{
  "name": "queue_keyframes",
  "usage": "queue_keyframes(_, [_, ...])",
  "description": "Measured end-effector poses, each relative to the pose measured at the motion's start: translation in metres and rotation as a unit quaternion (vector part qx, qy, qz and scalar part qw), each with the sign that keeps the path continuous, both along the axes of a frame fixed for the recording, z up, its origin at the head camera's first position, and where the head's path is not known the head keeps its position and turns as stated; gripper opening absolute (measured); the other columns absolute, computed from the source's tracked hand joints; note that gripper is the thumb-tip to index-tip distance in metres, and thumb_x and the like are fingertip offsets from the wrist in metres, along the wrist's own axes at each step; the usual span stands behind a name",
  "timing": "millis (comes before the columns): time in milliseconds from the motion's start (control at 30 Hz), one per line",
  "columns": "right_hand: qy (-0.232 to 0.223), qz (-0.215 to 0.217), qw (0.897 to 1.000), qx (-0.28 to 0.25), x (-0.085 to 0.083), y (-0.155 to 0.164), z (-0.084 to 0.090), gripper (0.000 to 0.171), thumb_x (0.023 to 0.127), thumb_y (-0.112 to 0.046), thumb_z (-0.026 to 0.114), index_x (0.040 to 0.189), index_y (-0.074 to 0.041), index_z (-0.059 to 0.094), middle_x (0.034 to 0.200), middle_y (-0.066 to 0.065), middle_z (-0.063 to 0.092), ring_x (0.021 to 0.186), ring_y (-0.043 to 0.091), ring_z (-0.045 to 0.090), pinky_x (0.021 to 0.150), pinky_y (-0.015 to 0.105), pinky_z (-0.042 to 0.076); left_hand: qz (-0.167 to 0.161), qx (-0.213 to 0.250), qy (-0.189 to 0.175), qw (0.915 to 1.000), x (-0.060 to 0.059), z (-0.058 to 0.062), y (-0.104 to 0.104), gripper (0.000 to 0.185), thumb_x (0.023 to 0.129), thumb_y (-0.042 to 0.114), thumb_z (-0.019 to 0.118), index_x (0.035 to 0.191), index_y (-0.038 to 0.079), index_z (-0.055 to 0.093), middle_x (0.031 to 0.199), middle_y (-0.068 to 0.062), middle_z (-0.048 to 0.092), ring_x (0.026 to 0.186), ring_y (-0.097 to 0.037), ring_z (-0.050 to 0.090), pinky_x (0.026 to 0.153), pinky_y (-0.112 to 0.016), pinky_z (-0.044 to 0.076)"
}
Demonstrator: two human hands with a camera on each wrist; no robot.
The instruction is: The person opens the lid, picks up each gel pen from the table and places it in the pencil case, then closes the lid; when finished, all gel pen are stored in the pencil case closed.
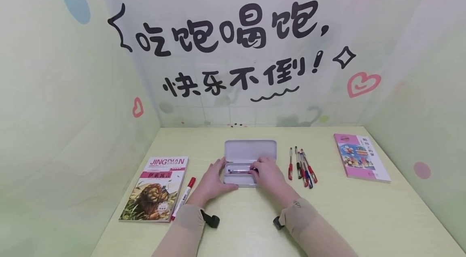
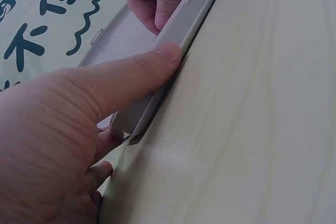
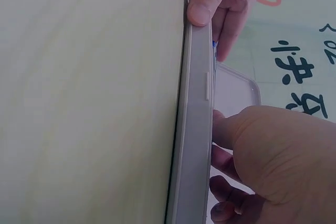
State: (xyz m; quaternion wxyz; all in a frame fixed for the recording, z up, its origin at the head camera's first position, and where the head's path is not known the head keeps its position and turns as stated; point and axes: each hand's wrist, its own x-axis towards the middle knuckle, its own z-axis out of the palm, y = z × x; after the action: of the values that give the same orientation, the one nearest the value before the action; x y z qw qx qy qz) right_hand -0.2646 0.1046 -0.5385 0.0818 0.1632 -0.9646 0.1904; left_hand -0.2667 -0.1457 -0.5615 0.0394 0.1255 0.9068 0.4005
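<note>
Your left hand (image 1: 212,180) steadied the case (image 1: 250,151); your right hand (image 1: 267,174) pinched the pen (image 1: 238,171) inside—seat it flat.

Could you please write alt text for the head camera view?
Both hands, left hand and right hand, rest at an open grey pencil case holding one pen, on a pale table. Loose pens lie right; a lion book left.
</note>
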Motion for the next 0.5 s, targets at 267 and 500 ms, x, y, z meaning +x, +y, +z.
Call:
queue_keyframes(267, [0.003,-0.004,1.000,-0.007,0.0022,-0.0001,-0.0008,0.017,0.102,-0.027,0.078,0.114,-0.014,0.083,0.107,0.005,0.072,0.104,0.027,0.064,0.097,0.048,0.061,-0.001,0.001,0.001,1.0000,-0.0008,-0.0039,-0.0009,0.118,0.074,0.049,0.101,0.172,0.027,0.038,0.179,-0.014,0.037,0.168,-0.054,0.024,0.134,-0.075,0.024])
queue_keyframes(500, [0.022,-0.019,0.999,-0.042,0.0016,0.0045,-0.0037,0.018,0.102,-0.026,0.078,0.115,-0.015,0.082,0.112,0.006,0.073,0.111,0.029,0.069,0.103,0.051,0.062,0.002,-0.003,0.001,1.0000,-0.0018,-0.0049,-0.0011,0.120,0.073,0.050,0.101,0.172,0.030,0.037,0.180,-0.012,0.036,0.168,-0.050,0.024,0.135,-0.073,0.024])
